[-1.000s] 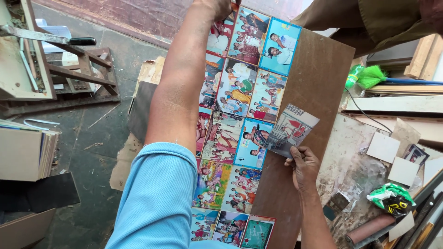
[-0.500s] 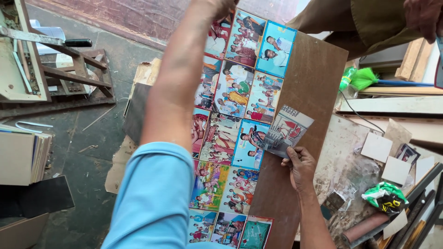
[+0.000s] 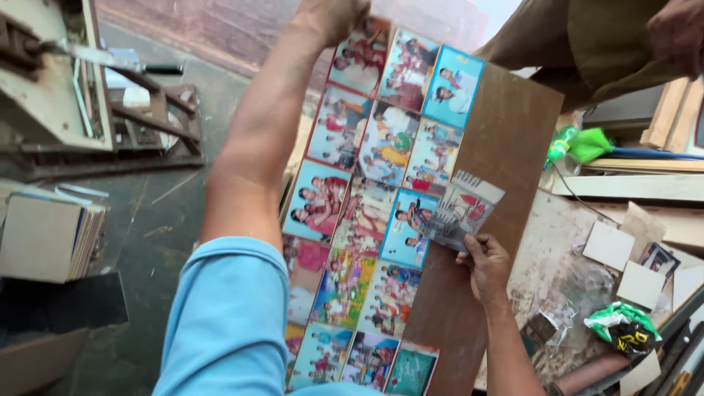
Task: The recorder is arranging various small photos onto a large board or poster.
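Observation:
A long brown board (image 3: pixel 513 139) lies in front of me, its left part covered with rows of colourful photo prints (image 3: pixel 367 198). My left hand (image 3: pixel 330 16) reaches to the far end of the board and grips its top edge beside the uppermost prints; the arm in a light blue sleeve crosses the left side. My right hand (image 3: pixel 485 265) holds one loose photo print (image 3: pixel 462 211) by its lower corner, tilted, over the bare brown strip next to the third column.
Another person in olive clothes (image 3: pixel 601 44) stands at the far right end of the board. A stack of thin boards (image 3: pixel 51 235) sits at left near a metal machine (image 3: pixel 66 81). Small blank squares (image 3: pixel 609 246), a green bag (image 3: pixel 623 326) and a green-tipped tool (image 3: pixel 587 143) clutter the right.
The view has shifted slightly. Both hands keep their grips; the loose print stays tilted over the bare strip.

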